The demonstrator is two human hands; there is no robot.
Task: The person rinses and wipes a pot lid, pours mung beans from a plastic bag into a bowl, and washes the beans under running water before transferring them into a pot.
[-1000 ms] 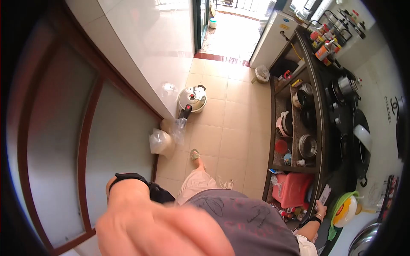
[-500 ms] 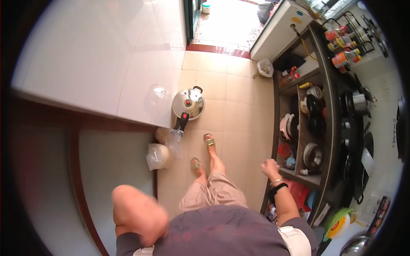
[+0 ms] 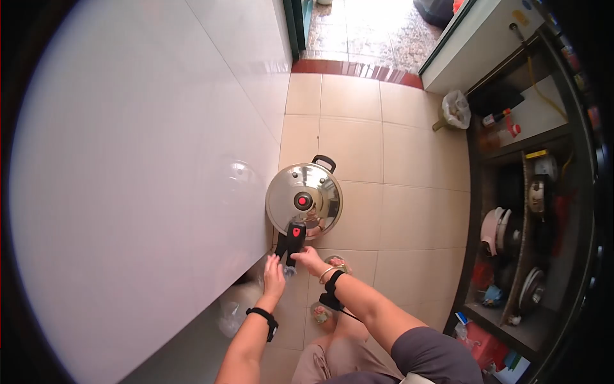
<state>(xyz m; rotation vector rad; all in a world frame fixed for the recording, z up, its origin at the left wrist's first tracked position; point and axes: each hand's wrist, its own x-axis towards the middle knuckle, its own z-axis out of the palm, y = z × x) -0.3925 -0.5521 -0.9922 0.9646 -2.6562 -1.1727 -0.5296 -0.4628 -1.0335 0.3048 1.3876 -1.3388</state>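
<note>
A shiny steel pressure cooker (image 3: 281,185) stands on the tiled floor against the white cabinet wall. Its black lid handle (image 3: 296,235) with a red mark points toward me, and the pot's black handle (image 3: 280,244) shows slightly to the left beneath it. My right hand (image 3: 309,260) has its fingers closed around the end of the lid handle. Just left of the handles is my left hand (image 3: 274,276), fingers stretched out, with fingertips right at the end of the pot handle.
Clear plastic bags (image 3: 233,310) sit on the floor below the cabinet's corner. Dark shelving (image 3: 473,211) with pots lines the right side. A small bin with a white liner (image 3: 456,110) stands near the red doorsill (image 3: 358,72). My sandalled feet are close behind the cooker.
I have bent down closer to the pressure cooker. Both hands have come from out at my sides to its handles, and my right hand has taken hold of the lid handle.
</note>
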